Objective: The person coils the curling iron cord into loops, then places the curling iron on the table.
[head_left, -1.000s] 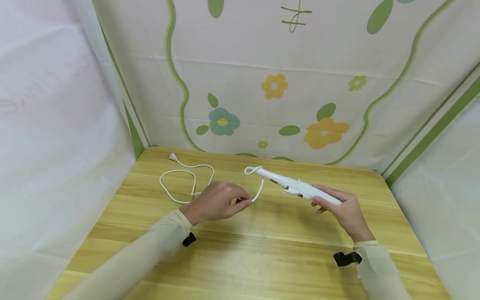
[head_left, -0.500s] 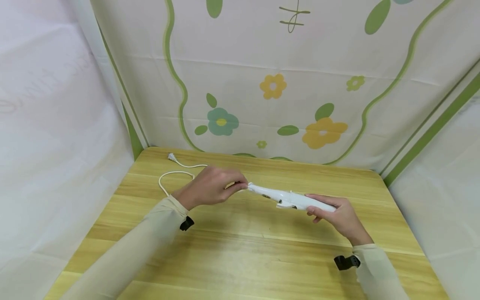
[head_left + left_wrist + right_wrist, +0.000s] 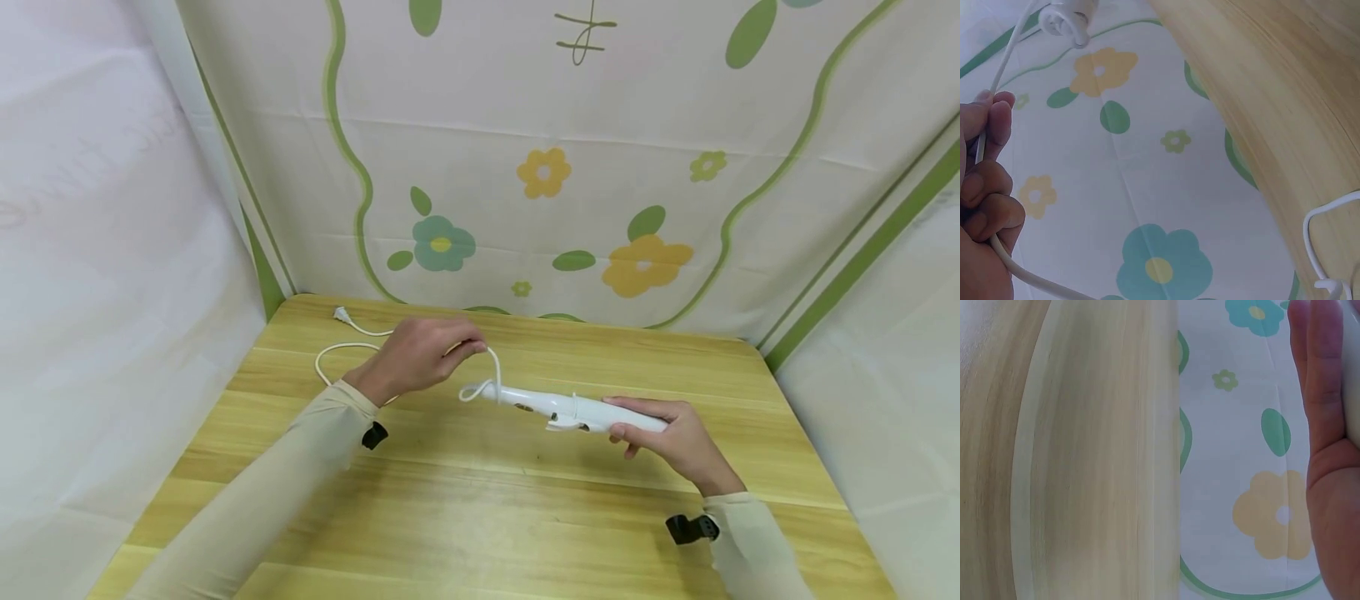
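My right hand (image 3: 675, 433) grips one end of a white curling iron (image 3: 543, 406), held nearly level over the table. Small dark spots and a little lever show along its near side. From its left end the white cord (image 3: 497, 367) loops round the tip and rises to my left hand (image 3: 420, 354), which pinches it between thumb and fingers. In the left wrist view the cord (image 3: 1007, 56) runs through the curled fingers, and the coiled cord end of the curling iron (image 3: 1072, 9) shows at the top. The right wrist view has only a sliver of the curling iron (image 3: 1352, 369) beside the palm.
The plug (image 3: 342, 314) lies near the back left of the wooden table (image 3: 480, 517), with a loose curve of cord by the left forearm. Flower-printed cloth (image 3: 480, 167) hangs behind the table, and white cloth stands at both sides.
The left hand has moved up and left with the cord, which now loops round the curling iron's tip. The curling iron has dropped lower and tilts less, moving slightly left with the right hand.
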A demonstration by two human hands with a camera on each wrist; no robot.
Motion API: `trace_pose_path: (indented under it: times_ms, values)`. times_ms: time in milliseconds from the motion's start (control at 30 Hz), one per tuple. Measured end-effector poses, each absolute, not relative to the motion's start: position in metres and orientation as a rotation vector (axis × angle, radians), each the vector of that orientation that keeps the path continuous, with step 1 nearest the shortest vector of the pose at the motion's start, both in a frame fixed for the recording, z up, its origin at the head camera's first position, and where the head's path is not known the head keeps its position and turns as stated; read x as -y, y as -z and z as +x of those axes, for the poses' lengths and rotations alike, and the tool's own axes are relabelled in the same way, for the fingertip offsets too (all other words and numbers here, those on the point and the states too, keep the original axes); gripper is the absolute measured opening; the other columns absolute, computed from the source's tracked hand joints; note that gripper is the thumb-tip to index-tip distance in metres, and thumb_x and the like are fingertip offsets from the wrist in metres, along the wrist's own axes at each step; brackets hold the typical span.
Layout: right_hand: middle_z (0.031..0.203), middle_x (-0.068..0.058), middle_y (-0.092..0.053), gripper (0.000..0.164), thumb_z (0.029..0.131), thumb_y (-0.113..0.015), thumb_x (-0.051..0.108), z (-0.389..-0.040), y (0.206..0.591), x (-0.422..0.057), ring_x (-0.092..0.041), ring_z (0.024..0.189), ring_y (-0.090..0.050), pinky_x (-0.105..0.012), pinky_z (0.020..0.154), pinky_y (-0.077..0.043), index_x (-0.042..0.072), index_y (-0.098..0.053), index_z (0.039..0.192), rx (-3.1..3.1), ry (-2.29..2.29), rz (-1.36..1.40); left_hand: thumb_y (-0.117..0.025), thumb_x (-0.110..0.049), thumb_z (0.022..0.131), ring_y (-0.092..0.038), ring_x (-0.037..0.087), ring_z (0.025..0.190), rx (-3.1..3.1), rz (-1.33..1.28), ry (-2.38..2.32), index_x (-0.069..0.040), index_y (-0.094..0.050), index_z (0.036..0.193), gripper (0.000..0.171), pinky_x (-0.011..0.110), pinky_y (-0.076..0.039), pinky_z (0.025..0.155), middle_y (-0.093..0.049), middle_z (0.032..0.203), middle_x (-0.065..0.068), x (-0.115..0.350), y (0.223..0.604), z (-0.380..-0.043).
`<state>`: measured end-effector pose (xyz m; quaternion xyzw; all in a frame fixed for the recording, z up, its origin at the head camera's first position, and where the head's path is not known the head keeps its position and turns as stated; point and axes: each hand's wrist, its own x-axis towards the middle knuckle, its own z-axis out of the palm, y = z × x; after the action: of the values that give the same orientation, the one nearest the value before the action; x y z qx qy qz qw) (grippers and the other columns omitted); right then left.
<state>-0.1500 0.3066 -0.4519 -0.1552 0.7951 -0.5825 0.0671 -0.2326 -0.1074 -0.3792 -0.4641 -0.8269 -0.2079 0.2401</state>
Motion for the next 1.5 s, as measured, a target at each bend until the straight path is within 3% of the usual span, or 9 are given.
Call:
trace_pose_path:
  times_ms: [467, 800, 1033, 1233, 1500]
  values:
    - [0.102, -0.012, -0.084, 0.040, 0.098, -0.075, -0.008, -0.148, 0.439, -0.304, -0.021, 0.075, -0.079, -0.043, 0.061, -0.064, -0.011, -0.069, 0.137, -2.338, 1.815, -0.614, -0.078, -0.024, 0.103, -0.072, 0.006, 0.076, 2.301, -1.212, 0.593, -0.016, -0.083, 0.103, 0.009, 0.030, -0.057, 0.067, -0.082, 0.096, -0.006, 0.108, 0.384, -0.246]
    - [0.102, -0.008, -0.085, 0.042, 0.096, -0.076, -0.010, -0.147, 0.425, -0.306, -0.019, 0.071, -0.078, -0.040, 0.060, -0.064, -0.009, -0.069, 0.137, -2.381, 1.797, -0.622, -0.076, -0.024, 0.105, -0.062, 0.005, 0.069, 2.364, -1.213, 0.690, -0.016, -0.083, 0.105, 0.011, 0.028, -0.054, 0.065, -0.080, 0.091, -0.006, 0.106, 0.393, -0.250]
    - [0.111, -0.003, -0.085, 0.042, 0.094, -0.076, -0.014, -0.144, 0.418, -0.306, -0.018, 0.079, -0.080, -0.038, 0.058, -0.063, -0.011, -0.070, 0.136, -2.384, 1.825, -0.686, -0.074, -0.025, 0.106, -0.057, 0.004, 0.066, 2.401, -1.212, 0.722, -0.016, -0.083, 0.105, 0.013, 0.026, -0.050, 0.064, -0.078, 0.087, -0.007, 0.104, 0.395, -0.249]
    - [0.113, -0.001, -0.084, 0.044, 0.092, -0.077, -0.017, -0.146, 0.413, -0.308, -0.021, 0.072, -0.077, -0.038, 0.059, -0.063, -0.011, -0.070, 0.135, -2.402, 1.823, -0.755, -0.071, -0.026, 0.108, -0.056, 0.001, 0.065, 2.458, -1.217, 0.788, -0.017, -0.082, 0.104, 0.015, 0.026, -0.050, 0.064, -0.072, 0.080, -0.010, 0.100, 0.399, -0.247]
    - [0.119, 0.003, -0.083, 0.043, 0.091, -0.078, -0.015, -0.155, 0.407, -0.304, -0.021, 0.071, -0.077, -0.037, 0.061, -0.064, -0.010, -0.072, 0.133, -2.426, 1.793, -0.792, -0.071, -0.025, 0.109, -0.059, 0.003, 0.065, 2.496, -1.176, 0.863, -0.017, -0.083, 0.108, 0.015, 0.028, -0.053, 0.067, -0.080, 0.091, -0.007, 0.105, 0.398, -0.245]
